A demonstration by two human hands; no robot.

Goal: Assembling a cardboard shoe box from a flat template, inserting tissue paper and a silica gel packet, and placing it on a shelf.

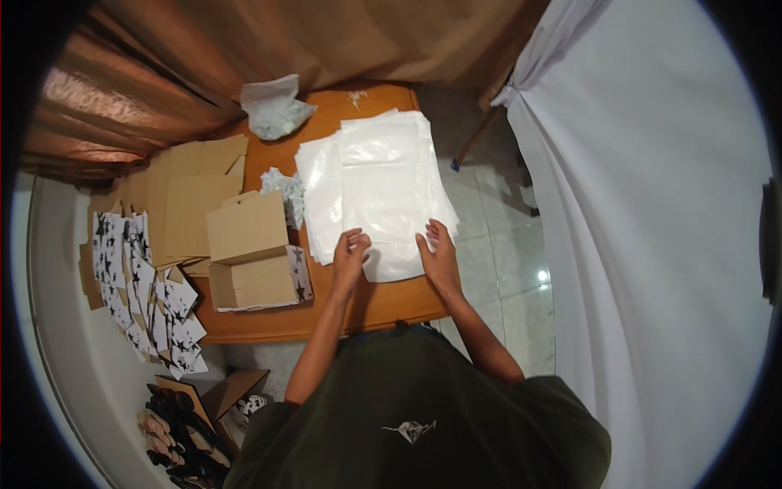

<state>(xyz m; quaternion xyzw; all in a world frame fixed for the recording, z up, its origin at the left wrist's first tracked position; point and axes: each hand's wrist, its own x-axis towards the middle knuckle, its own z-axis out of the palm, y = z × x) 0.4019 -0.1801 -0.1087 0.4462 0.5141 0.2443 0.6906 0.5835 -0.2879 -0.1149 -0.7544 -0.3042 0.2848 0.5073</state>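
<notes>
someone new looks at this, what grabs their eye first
Probably the stack of glossy white sheets on the orange-brown table, with the left hand and right hand at its near end. Next might come the open cardboard box to the left, then the black-and-white star-patterned pieces farther left.

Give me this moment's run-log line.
left hand: loosely curled, at near end of white plastic sheets | right hand: open, same end | left of sheets: open cardboard box
</notes>
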